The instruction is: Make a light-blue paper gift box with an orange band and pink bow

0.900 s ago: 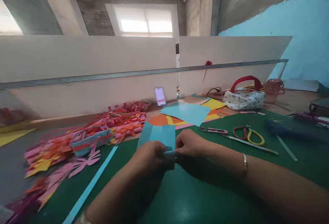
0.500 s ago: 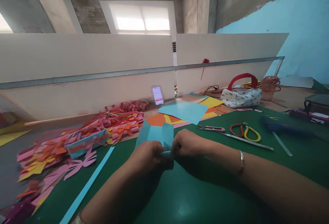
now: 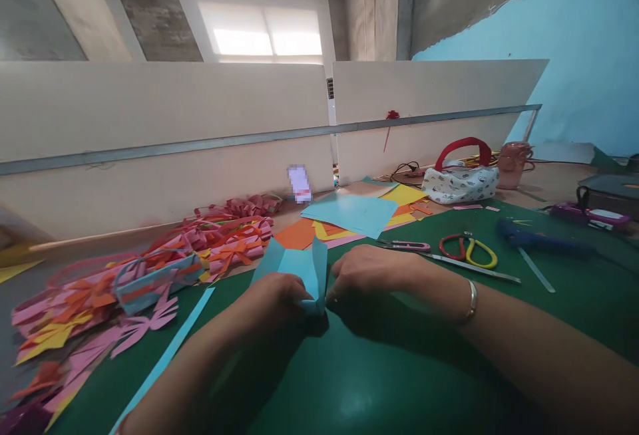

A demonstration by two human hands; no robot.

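Head view: left hand (image 3: 277, 302) & right hand (image 3: 362, 275) pinch blue paper (image 3: 299, 267).

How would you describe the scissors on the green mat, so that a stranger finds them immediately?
Start at the green mat and look beyond the right hand, toward the white bag with a red handle. The scissors lie flat there, blades pointing right. One handle loop is red and the other yellow, unlike the small pink snips beside them.

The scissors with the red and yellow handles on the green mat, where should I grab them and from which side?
Take the scissors by the two handle loops, one red, one yellow, coming from above. They lie flat on the green mat with the blades pointing right, so the loops are the safe, open part. The right hand is nearest, though it now holds the blue paper.
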